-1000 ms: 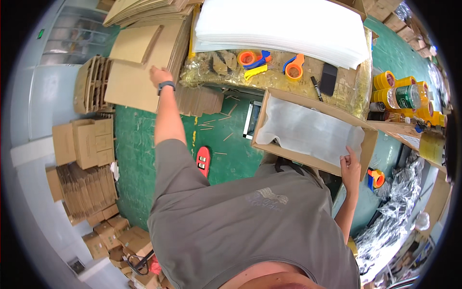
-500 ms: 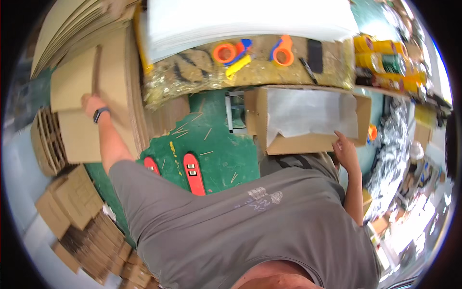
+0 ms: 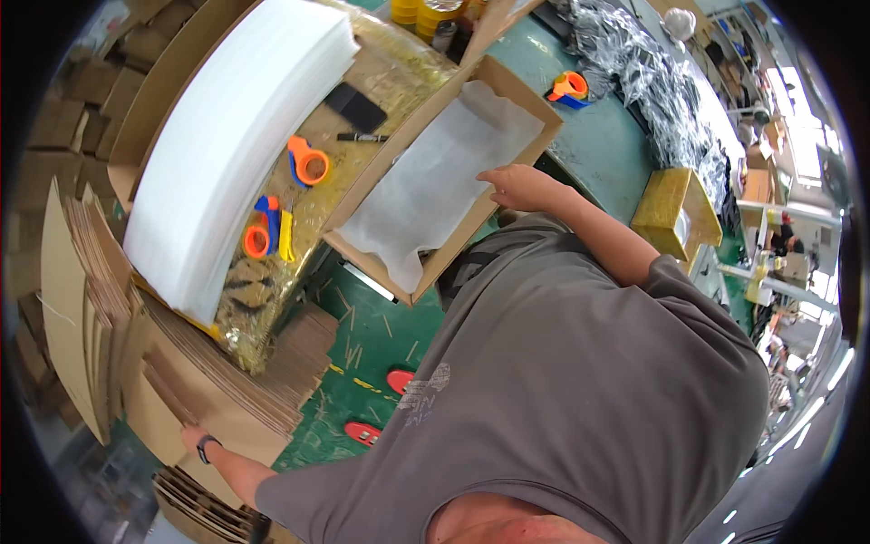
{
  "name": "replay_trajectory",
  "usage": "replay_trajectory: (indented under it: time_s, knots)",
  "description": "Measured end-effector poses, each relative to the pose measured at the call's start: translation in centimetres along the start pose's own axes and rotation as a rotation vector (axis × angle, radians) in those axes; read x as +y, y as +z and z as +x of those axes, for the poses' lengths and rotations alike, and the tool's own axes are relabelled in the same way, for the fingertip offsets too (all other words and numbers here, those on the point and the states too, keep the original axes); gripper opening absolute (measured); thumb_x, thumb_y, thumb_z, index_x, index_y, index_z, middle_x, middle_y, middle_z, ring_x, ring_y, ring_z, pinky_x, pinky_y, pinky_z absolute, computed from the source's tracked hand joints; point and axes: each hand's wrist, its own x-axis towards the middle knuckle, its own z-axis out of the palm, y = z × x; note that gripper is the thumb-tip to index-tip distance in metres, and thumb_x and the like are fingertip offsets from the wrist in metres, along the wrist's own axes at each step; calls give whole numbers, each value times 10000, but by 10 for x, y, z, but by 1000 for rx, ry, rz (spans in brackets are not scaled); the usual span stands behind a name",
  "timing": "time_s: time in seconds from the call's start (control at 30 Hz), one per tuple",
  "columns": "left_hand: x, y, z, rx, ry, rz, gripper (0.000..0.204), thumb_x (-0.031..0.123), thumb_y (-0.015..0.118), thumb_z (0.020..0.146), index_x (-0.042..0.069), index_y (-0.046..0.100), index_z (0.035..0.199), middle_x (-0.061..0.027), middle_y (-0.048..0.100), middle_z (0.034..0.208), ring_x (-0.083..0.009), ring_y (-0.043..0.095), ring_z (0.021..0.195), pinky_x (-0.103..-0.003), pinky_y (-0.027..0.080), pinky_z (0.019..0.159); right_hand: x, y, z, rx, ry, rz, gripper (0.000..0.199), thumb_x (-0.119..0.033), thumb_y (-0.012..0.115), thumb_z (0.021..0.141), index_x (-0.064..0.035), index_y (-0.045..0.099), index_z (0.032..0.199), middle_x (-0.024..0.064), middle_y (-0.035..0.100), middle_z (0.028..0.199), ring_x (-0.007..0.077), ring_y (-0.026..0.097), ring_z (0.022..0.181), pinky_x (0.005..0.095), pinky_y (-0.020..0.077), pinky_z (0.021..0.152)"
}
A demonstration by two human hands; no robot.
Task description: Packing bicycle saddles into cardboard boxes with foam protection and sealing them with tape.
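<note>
My left hand (image 3: 193, 439), with a dark watch on the wrist, is closed at the end of a narrow brown cardboard strip (image 3: 169, 392). The strip lies over a stack of flat cardboard sheets (image 3: 245, 433) at the lower left. My right hand (image 3: 521, 187) is at the near wall of an open cardboard box (image 3: 361, 195), index finger stretched out over the inside and the other fingers partly curled. A white sheet of thin foam (image 3: 444, 168) lines the box, its edges wavy. The index fingertip is by the edge of this lining.
Left of the box is a tape-covered bench (image 3: 313, 204) with a tall stack of white foam sheets (image 3: 240, 136). Orange-and-blue tape dispensers (image 3: 313, 167), a black marker (image 3: 362, 138) and a dark pad (image 3: 356, 107) lie there. Crumpled plastic film (image 3: 639, 82) lines the far right.
The view has swung to the right and tilted, so the box now stands slanted. My left hand stays at the strip and my right hand stays at the box wall.
</note>
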Motion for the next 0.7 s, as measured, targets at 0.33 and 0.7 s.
replay_trajectory:
  time_s: [0.33,0.7]
  knots:
    - [20,-135,-95,126,32,-193,552,646,724,984,163,838,1227,-205,795,1224,-454,745,1154,-539,583,996,72,6,-25,149,4,59,500,-105,696,987,-31,633,1478,280,756,1134,493,700,1105,584,552,964]
    - [-29,-32,-15,236,-59,-349,373,447,644,1101,118,819,1087,-199,809,1134,-469,761,1083,-563,607,947,26,37,-18,70,-75,170,477,-37,719,964,-6,655,1436,218,742,961,407,740,878,502,595,836]
